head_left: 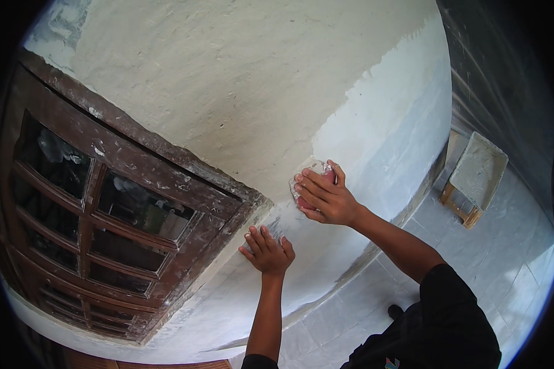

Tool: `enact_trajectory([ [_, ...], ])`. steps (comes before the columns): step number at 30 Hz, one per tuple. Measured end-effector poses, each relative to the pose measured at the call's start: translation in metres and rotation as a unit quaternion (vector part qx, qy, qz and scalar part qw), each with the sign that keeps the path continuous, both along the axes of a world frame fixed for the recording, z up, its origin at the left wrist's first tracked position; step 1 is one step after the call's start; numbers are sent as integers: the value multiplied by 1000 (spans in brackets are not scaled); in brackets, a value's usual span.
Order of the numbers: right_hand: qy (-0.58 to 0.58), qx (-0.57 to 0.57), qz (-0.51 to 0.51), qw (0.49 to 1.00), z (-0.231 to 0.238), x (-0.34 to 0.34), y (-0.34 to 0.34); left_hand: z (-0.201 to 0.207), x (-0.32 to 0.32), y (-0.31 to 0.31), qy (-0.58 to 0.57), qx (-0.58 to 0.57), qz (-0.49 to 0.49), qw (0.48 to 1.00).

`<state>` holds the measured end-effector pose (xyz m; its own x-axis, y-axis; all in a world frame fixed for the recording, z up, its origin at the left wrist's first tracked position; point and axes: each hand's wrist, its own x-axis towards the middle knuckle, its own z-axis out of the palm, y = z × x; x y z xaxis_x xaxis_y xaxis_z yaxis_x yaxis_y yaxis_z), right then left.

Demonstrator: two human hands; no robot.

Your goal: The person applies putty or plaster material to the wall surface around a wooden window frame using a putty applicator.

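Note:
My right hand (329, 198) is closed around a flat reddish hand tool (304, 203) smeared with whitish plaster. It presses the tool against the wall (375, 117), just beyond the corner of the brown wooden window frame (184, 160). The fingers cover much of the tool, so its exact kind cannot be made out. Lower and to the left, my left hand (268, 253) rests on the wall beside the frame's edge, fingers spread and holding nothing. Damp beige plaster covers the wall's upper part; a paler white coat shows to the right and below.
A rectangular tray (491, 147) of greyish plaster sits on a small wooden stool (472, 218) at the right. Grey tiles (437, 246) cover the floor. Clear plastic sheeting (498, 80) hangs at the far right. Glass panes (138, 206) fill the plaster-spotted window.

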<state>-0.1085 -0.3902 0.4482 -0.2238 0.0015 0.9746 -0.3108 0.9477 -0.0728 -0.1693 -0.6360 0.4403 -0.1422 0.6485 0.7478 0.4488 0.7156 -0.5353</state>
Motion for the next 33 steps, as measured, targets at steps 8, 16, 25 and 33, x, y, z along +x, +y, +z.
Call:
enact_trajectory([
  [8,-8,-62,23,998,3,17,-11,-1,2,-4,-4,-2,2,1000],
  [16,-42,-131,46,989,-31,20,-56,-1,0,-5,-2,-4,7,1000],
  [25,-18,-169,12,985,-3,5,-71,-3,-2,0,-8,1,-5,1000],
  [33,28,-182,-1,983,34,11,-47,-4,1,-2,-8,0,4,1000],
])
